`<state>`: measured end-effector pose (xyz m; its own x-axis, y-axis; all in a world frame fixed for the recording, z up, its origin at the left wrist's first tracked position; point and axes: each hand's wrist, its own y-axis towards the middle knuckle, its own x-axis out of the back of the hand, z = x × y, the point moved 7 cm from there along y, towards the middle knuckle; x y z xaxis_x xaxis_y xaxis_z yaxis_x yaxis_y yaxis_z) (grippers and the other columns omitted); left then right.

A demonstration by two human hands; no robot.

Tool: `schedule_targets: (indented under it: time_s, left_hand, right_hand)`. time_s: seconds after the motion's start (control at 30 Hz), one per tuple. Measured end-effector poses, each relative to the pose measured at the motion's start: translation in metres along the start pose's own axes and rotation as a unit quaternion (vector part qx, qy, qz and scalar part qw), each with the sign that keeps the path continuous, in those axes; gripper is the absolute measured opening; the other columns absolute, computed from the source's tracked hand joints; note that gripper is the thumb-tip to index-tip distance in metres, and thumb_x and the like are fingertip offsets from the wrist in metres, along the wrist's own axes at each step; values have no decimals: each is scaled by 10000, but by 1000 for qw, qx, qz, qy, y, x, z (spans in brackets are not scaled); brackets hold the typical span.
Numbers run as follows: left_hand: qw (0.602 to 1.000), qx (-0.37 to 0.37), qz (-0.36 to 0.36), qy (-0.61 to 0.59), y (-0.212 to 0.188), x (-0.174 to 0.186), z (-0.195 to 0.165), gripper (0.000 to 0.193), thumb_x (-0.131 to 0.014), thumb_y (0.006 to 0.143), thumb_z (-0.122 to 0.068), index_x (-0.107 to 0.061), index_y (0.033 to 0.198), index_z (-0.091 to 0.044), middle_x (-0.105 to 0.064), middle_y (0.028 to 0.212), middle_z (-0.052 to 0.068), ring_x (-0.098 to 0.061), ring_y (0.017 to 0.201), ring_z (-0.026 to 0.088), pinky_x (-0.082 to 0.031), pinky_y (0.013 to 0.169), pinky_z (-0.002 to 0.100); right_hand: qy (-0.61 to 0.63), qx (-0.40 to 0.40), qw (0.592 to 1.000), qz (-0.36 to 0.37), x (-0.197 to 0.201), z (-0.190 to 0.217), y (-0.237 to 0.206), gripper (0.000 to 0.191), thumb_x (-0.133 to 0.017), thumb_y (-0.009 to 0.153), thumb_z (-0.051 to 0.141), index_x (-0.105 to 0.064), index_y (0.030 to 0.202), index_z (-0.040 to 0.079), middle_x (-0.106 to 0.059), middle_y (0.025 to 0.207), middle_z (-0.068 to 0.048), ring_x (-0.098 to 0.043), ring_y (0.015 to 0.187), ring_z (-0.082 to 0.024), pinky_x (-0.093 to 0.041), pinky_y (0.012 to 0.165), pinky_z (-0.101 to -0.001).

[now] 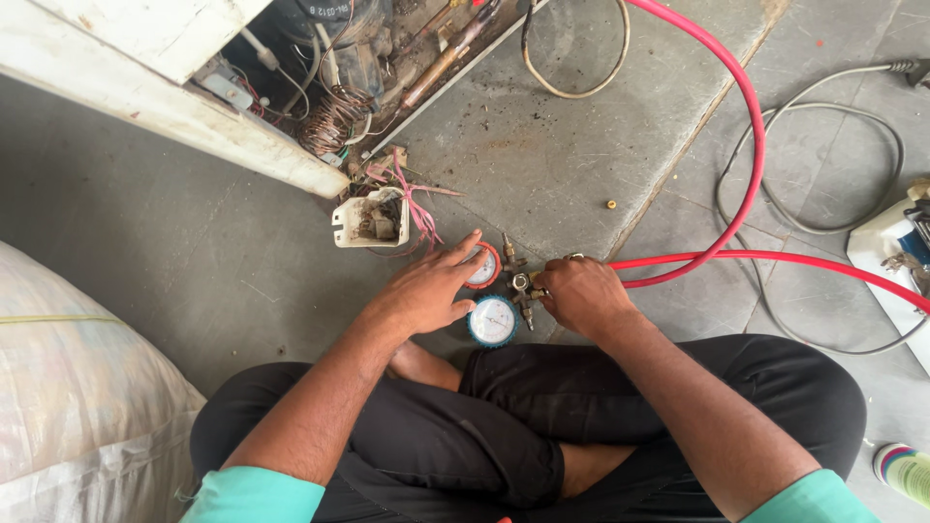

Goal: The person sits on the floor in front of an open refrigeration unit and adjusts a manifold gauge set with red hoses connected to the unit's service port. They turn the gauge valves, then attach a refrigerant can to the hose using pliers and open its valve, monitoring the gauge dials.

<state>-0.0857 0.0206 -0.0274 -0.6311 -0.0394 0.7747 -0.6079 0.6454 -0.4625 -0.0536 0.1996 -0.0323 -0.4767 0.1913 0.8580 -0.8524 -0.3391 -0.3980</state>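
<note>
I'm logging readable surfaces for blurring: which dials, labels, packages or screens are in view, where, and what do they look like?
Red-rimmed round gauge dial: on the floor, under the left hand; white face.
Blue-rimmed round gauge dial: just below it, between the hands; white face.
Green-and-white can: bottom right corner, lying down.
White woven sack: left edge, bulging.
No screens.

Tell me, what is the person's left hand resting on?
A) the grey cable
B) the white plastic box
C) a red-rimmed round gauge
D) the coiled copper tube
C: the left hand lies with its fingers over the red-rimmed gauge, just above the blue-rimmed gauge.
</note>
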Motion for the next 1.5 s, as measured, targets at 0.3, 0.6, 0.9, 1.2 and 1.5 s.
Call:
schedule_targets:
  time_s: [0.3, 0.6, 0.9, 1.2, 1.5]
  left_hand:
    - [999, 20, 15, -20, -1, 4, -3, 787, -755, 869, -301, -372, 1547, -185, -109, 1710, -16, -350, 1477, 333, -303, 1203, 479]
    - [1000, 7, 6, -19, -1, 6, -5, 789, -762, 866, -294, -378, 1542, -163, -109, 1708, -1, -374, 1466, 316, -335, 1186, 464]
    - [999, 21, 19, -24, -2, 7, -6, 790, -754, 872, -289, -366, 1552, -185, -97, 1713, -30, -386, 1462, 294, -364, 1172, 446]
    - [1000, 12, 13, -23, 0, 6, -6, 790, -756, 871, -298, -369, 1549, -180, -96, 1711, -23, -377, 1467, 289, -357, 1175, 447]
    - [999, 23, 20, -22, -1, 7, -6, 787, -757, 871, -299, -374, 1549, -190, -99, 1713, -30, -366, 1476, 294, -350, 1184, 458]
  right_hand:
    - [-1, 0, 1000, 15, -3, -3, 1, 250, -774, 833, 239, -768, 1076, 180, -719, 1037, -40, -691, 1036, -290, -566, 897, -443]
    - [3, -5, 1000, 29, -3, -6, -1, 283, -777, 836, 252, -759, 1111, 189, -711, 1072, -37, -686, 1065, -285, -565, 914, -440]
    - [7, -15, 999, 44, -4, -7, -1, 320, -781, 838, 250, -750, 1152, 194, -708, 1112, -40, -679, 1098, -281, -558, 944, -434]
    - [4, -17, 998, 53, -4, -7, 0, 299, -767, 855, 261, -750, 1147, 198, -706, 1105, -39, -679, 1098, -277, -556, 953, -433]
    - [6, -14, 999, 49, -3, -6, 0, 289, -760, 865, 289, -751, 1140, 200, -705, 1099, -34, -680, 1095, -278, -560, 945, -434]
